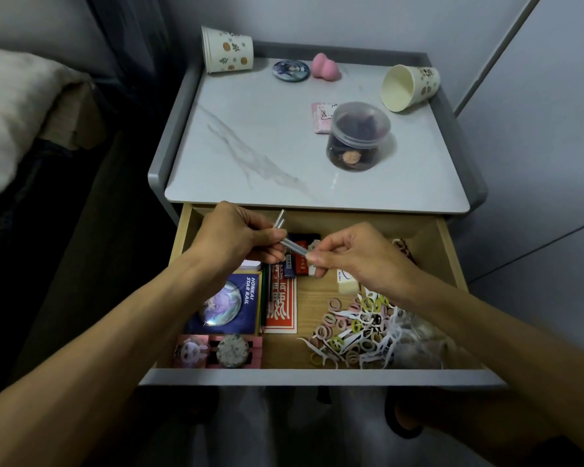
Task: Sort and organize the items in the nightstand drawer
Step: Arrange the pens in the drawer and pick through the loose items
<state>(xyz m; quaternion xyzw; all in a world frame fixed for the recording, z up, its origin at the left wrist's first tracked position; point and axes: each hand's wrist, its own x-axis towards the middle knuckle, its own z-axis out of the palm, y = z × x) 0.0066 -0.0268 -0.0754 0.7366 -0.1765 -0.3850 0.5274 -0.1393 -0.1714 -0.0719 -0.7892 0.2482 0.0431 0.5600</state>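
The wooden nightstand drawer (447, 244) is pulled open below me. Over its back half, my left hand (230, 237) grips thin clear sticks (280, 220) that poke up past the fingers. My right hand (354, 254) pinches the lower end of one clear stick (295, 247), and the two hands almost touch. Inside lie a blue badge card (225, 303), a red packet (280, 306), a white eraser (346, 281), pink badge holders (216, 352), and a heap of small hair ties and floss picks (354, 328).
On the marble top (250, 156) are an upside-down paper cup (226, 50), a tipped paper cup (408, 87), a round badge (290, 70), a pink sponge (324, 65), a pink sachet (321, 117) and a lidded clear jar (358, 136). A bed (21, 112) is at the left.
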